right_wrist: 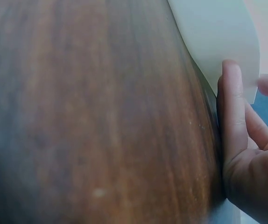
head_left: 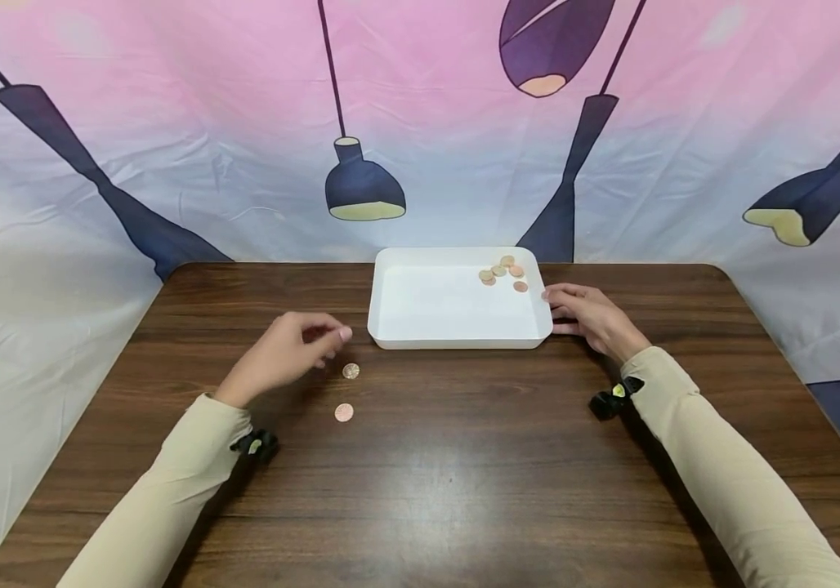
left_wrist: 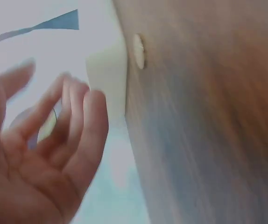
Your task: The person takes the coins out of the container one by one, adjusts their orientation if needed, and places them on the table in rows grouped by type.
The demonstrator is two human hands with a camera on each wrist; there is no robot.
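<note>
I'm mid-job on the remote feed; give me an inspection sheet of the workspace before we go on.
Surface: dark wood-grain table, with a bright light reflection toward the near side.
Job's things: white tray at the far side, with a small group of coins toward its right rear; gold-toned coin and copper-toned coin lie on the table, the copper one nearer the person.
Clutter: nothing seen.
Hands: left hand above the table near the gold-toned coin, no coin visible in it; right hand touches the tray's right wall.
Cables: nothing seen; the lamp cords are printed.
Surroundings: lamp-print backdrop behind the table.
</note>
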